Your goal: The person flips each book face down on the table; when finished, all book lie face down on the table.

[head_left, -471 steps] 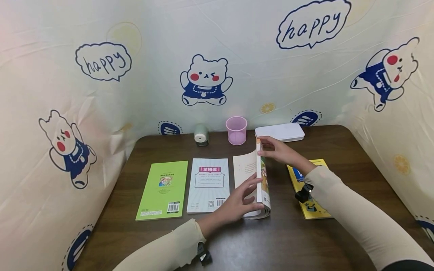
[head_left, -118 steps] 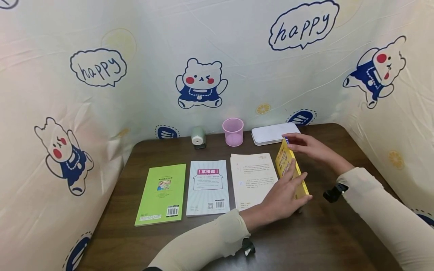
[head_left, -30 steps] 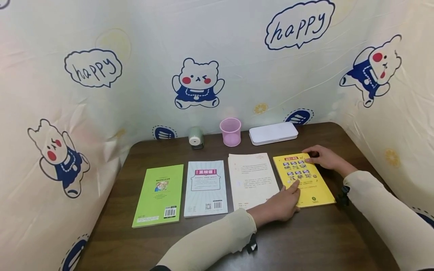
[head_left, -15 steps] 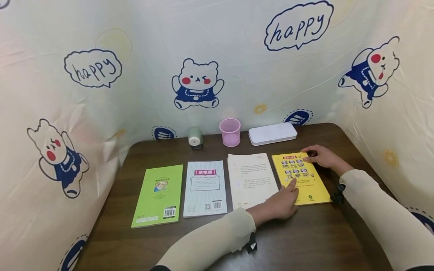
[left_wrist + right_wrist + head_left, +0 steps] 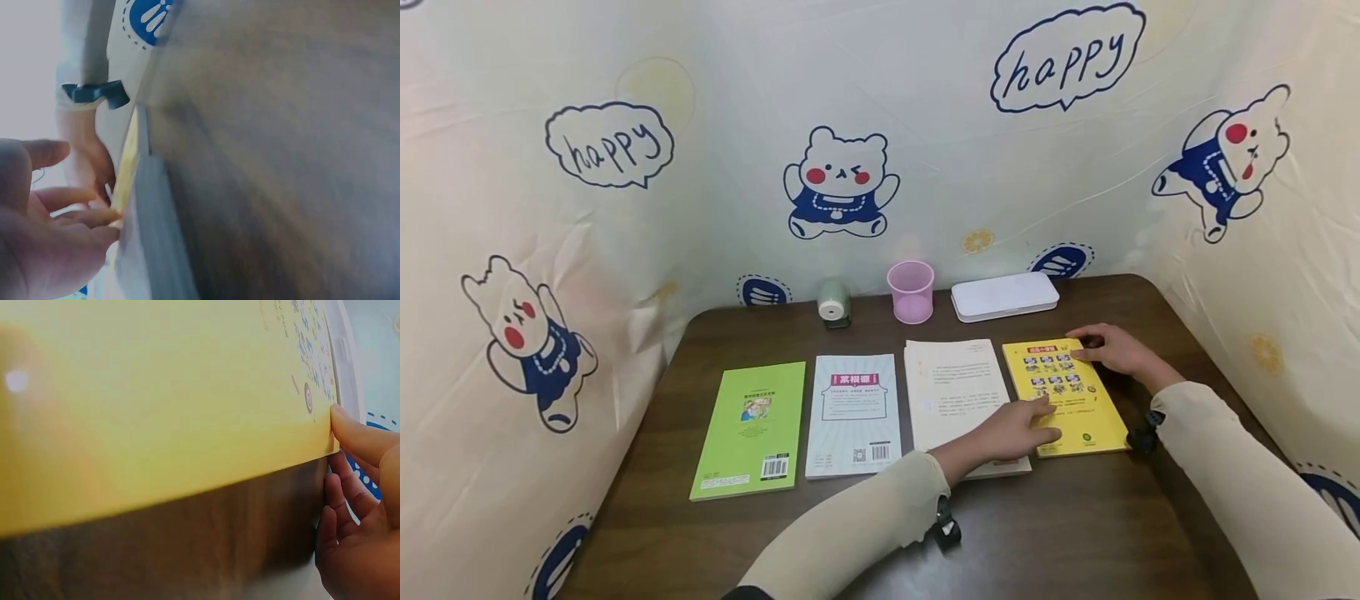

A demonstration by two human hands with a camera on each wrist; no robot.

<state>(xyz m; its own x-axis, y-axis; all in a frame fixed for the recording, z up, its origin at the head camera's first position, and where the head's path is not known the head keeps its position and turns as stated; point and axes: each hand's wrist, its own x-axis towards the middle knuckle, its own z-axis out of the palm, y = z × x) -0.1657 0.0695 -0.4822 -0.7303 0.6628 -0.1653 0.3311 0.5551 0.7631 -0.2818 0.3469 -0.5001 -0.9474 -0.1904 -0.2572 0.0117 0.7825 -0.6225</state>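
Observation:
The yellow book (image 5: 1078,417) lies flat at the right end of a row of books. At its far right corner my right hand (image 5: 1116,348) holds on, thumb on the cover and the other fingers at the edge. The right wrist view shows that thumb (image 5: 359,434) on the yellow cover (image 5: 187,412). My left hand (image 5: 1017,429) hovers over the near part of the cream-white book (image 5: 958,383), fingertips reaching toward the yellow book's left edge. In the left wrist view its fingers (image 5: 81,215) look loosely bent with nothing between them; contact is hard to tell.
Left in the row lie a green book (image 5: 752,442) and a light blue book (image 5: 853,425). Along the back of the brown table (image 5: 1000,542) stand a green pencil sharpener (image 5: 832,302), a pink cup (image 5: 912,292) and a white flat case (image 5: 1004,297). A printed curtain surrounds the table.
The cream-white book, then the yellow one, stood on edge earlier; both now lie flat. The yellow book has since slid slightly left. My left hand has just drawn back from it leftward.

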